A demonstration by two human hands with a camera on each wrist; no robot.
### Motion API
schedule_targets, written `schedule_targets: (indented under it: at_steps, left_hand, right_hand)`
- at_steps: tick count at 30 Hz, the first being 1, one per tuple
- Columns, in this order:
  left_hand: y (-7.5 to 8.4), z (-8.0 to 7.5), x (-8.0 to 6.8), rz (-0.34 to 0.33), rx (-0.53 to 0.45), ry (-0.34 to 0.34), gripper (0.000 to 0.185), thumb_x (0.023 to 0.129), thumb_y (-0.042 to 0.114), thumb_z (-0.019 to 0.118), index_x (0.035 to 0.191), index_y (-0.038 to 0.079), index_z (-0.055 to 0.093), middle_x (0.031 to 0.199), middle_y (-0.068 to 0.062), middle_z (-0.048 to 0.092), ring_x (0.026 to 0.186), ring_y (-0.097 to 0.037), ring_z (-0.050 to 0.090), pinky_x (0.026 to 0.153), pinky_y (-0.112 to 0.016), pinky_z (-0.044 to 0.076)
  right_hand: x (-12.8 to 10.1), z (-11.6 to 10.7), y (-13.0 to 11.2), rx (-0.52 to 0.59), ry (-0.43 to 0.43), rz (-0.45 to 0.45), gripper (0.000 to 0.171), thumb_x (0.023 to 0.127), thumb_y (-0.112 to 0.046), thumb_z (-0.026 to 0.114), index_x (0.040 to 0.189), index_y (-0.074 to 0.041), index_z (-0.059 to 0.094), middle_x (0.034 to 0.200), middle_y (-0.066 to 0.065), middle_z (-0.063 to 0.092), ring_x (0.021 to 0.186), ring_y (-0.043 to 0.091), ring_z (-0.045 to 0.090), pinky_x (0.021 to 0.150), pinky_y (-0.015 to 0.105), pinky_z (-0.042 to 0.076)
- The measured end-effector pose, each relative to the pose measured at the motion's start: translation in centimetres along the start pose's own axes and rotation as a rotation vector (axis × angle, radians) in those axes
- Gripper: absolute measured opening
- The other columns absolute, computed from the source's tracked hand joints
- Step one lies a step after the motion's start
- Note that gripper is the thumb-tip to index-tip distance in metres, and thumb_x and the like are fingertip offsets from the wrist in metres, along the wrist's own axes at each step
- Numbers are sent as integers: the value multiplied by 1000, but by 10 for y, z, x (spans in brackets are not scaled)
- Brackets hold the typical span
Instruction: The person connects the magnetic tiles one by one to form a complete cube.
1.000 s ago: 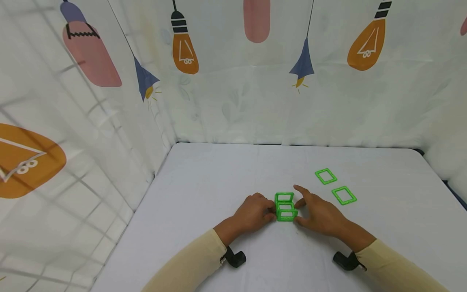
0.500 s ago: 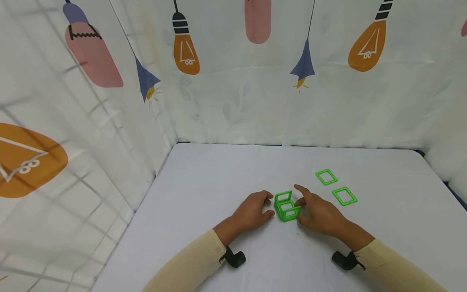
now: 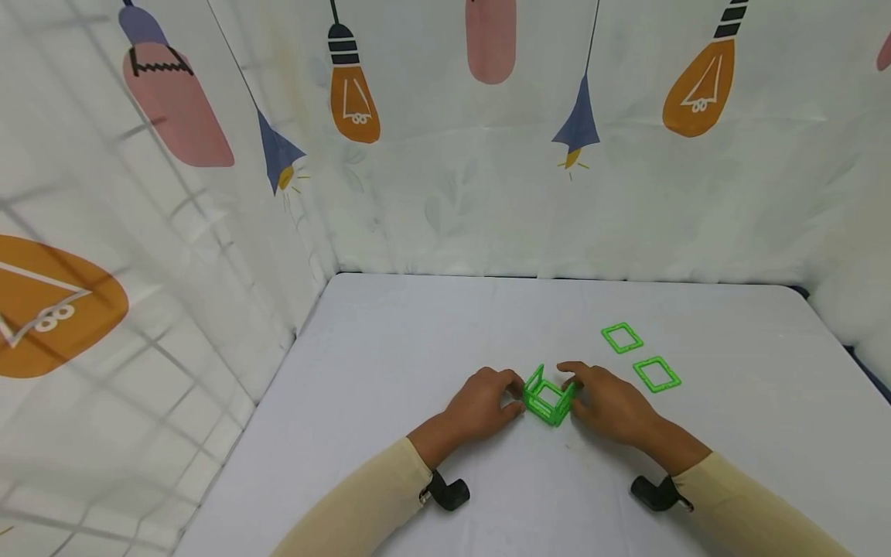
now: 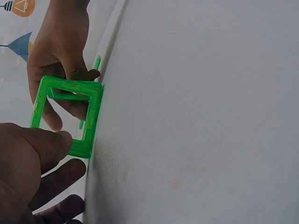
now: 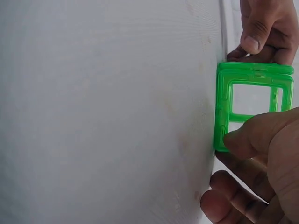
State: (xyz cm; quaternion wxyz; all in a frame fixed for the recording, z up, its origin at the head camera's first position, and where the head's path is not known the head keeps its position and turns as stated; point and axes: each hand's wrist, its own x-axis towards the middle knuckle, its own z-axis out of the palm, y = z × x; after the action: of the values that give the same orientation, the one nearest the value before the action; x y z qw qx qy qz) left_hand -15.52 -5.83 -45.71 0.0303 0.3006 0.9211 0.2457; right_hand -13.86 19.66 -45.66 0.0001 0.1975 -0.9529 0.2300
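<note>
Head view: at lower centre of the bench (image 3: 418,348), left hand (image 3: 480,402) and right hand (image 3: 612,402) pinch the green square-frame assembly (image 3: 548,400). Wrist views: thumbs press its upright walls (uneven pressure could fold them).

The setting is appearing as a curtained recording booth, not a lived-in room. A white table (image 3: 431,363) is standing inside an enclosure of hanging fabric sheets (image 3: 487,201) that are closing off the back and both sides. The sheets are showing printed cartoon light bulbs (image 3: 353,93) in orange, pink and blue. A small black camera mount (image 3: 448,492) is sitting at each sleeved wrist, indicating a data-capture setup.
</note>
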Motion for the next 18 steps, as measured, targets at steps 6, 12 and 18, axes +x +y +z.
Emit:
schedule_targets:
  at_steps: [6, 12, 18]
  left_hand:
    - [-1, 0, -1, 24, 0, 7, 21, 95, 24, 76, 114, 18, 69, 103, 13, 70, 100, -9, 58, 90, -26, 47]
    - [-2, 1, -1, 46, 29, 15, 22, 95, 24, 75, 117, 18, 72, 101, 13, 71, 98, -9, 58, 86, -25, 47]
    - [-2, 2, -1, 50, 39, 16, 19, 95, 24, 76, 113, 20, 72, 100, 14, 71, 98, -8, 58, 87, -26, 46]
  right_hand:
    - [2, 0, 2, -45, 6, 10, 43, 89, -8, 77, 130, -13, 65, 106, -2, 70, 102, 22, 65, 77, 39, 53]
    - [2, -1, 3, -65, 19, 23, 43, 88, -11, 80, 128, -12, 66, 104, -1, 72, 100, 23, 66, 76, 40, 54]
    - [3, -5, 6, -52, 18, 3, 42, 89, -12, 80, 129, -9, 65, 105, -1, 73, 102, 25, 67, 80, 43, 54]
